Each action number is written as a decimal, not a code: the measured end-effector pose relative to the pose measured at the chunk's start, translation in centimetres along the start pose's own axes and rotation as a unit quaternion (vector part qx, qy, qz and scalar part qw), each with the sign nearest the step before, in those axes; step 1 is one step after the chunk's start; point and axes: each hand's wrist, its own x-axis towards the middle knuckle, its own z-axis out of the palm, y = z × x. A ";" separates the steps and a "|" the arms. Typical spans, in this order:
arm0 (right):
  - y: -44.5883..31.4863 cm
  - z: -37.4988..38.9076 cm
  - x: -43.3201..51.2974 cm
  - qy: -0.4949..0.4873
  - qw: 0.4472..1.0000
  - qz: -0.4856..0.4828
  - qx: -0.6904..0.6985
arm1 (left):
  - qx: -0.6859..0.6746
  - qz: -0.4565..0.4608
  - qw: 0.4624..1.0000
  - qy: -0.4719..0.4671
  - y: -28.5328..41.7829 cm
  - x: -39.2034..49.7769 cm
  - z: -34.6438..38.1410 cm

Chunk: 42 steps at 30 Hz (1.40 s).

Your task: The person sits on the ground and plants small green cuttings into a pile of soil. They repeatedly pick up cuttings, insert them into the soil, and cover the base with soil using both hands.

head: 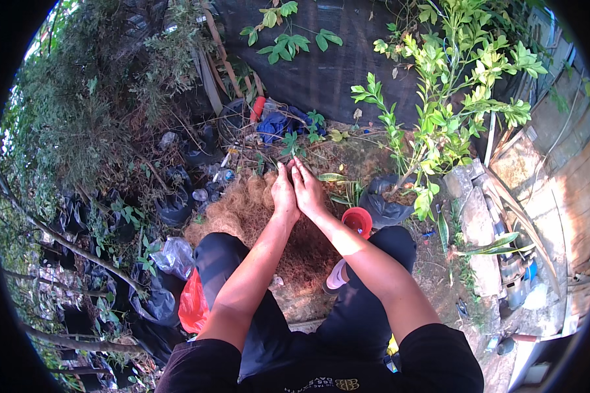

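Observation:
My left hand (284,193) and my right hand (306,187) are pressed together in front of me, fingers pointing away. A narrow dark patch shows between them near the thumbs, too small to tell whether it is shadow or something held. Their skin looks smudged with dirt. Just past the fingertips is a small lobed green leaf (291,143). Beneath and to the left of the hands lies a heap of tan coconut fibre (232,206). Darker brown coir or soil (307,260) covers the ground between my knees.
A red plastic pot (357,219) stands by my right knee. Beyond it, a leafy shrub grows from a black grow bag (386,204). A red plastic bag (193,304) and a clear bag (175,256) lie by my left knee. Stone blocks (479,240) line the right side.

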 end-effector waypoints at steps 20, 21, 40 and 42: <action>-0.1 -0.1 -0.6 0.003 0.867 0.261 0.425 | 0.201 -0.003 0.978 -0.056 1.2 0.4 0.6; 0.1 -0.1 -0.6 0.013 0.861 0.272 0.429 | 0.200 -0.016 0.978 -0.061 1.5 0.4 0.6; 0.5 -0.7 1.1 0.043 0.741 0.371 0.558 | 0.732 0.288 0.616 0.047 0.6 -1.6 0.3; 0.1 -1.1 0.7 0.021 0.787 0.319 0.528 | 0.742 0.295 0.600 0.043 0.2 -1.6 0.0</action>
